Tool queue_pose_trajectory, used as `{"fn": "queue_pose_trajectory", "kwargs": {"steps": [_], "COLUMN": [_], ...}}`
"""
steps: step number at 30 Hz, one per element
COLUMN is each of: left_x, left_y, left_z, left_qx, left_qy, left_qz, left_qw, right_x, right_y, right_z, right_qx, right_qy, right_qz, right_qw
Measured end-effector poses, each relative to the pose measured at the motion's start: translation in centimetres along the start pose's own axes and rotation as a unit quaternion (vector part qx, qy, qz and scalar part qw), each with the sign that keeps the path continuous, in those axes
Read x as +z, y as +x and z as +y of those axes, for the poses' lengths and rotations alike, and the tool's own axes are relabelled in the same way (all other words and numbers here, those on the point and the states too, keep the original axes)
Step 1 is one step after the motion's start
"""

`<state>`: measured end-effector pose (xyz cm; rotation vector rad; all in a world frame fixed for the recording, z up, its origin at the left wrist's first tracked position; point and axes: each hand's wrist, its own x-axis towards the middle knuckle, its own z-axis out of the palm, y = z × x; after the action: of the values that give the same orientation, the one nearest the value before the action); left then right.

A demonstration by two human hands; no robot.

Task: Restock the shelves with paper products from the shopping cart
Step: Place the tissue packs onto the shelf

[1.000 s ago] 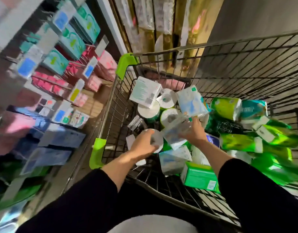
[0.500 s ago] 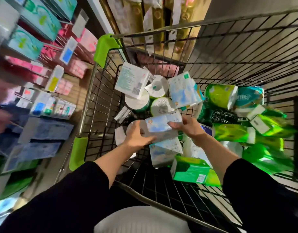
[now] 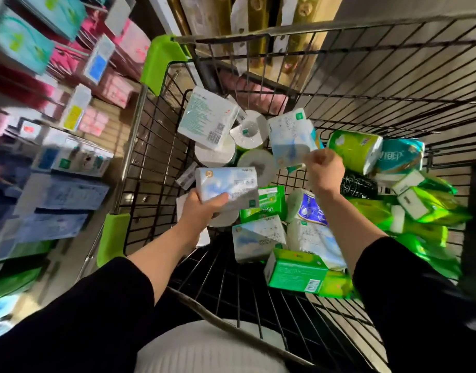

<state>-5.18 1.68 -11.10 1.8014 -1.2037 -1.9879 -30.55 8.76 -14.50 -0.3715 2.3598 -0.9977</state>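
Observation:
The wire shopping cart (image 3: 150, 168) with green corner guards holds several paper packs and rolls. My left hand (image 3: 201, 211) grips a pale blue-and-white tissue pack (image 3: 227, 187) and holds it above the cart's left side. My right hand (image 3: 324, 168) pinches the lower corner of a second pale blue tissue pack (image 3: 290, 135), which stands tilted near the middle of the cart. Two more packs of the same kind, one (image 3: 258, 238) and another (image 3: 314, 243), lie on the cart floor below my arms. The shelves (image 3: 70, 162) stand to the left of the cart.
White paper rolls (image 3: 249, 130) and a white pack (image 3: 207, 118) lie at the cart's far left. Green packs (image 3: 296, 270) fill the right side. The shelves carry blue (image 3: 62, 195), pink (image 3: 115, 90) and teal (image 3: 19, 44) packs with price tags.
My left hand took over the pale blue pack alone and moved it left. My right hand let go of it and reached up to the second pack. The view swung towards the cart.

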Motion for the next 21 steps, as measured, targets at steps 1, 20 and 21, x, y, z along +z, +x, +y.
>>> {"fn": "queue_pose_trajectory", "kwargs": {"steps": [1,20,21], "left_x": [-0.2,1.3,1.3], "left_y": [0.1,0.8,0.7], "left_z": [0.0,-1.9,-1.7], "left_qx": [0.006,0.011,0.014], "left_qy": [0.002,0.097,0.103], "left_qz": [0.013,-0.051,-0.055], "left_qw": [1.000,0.994,0.993], "right_x": [-0.1,-6.7,-6.9], "right_y": [1.4,-3.7,-4.5], "right_z": [0.1,4.7,4.8], "right_qx": [0.012,-0.021,-0.041], "right_qy": [-0.032,-0.315,-0.320], "right_qz": [0.037,-0.512,-0.511], "right_qw": [0.999,0.799,0.797]}}
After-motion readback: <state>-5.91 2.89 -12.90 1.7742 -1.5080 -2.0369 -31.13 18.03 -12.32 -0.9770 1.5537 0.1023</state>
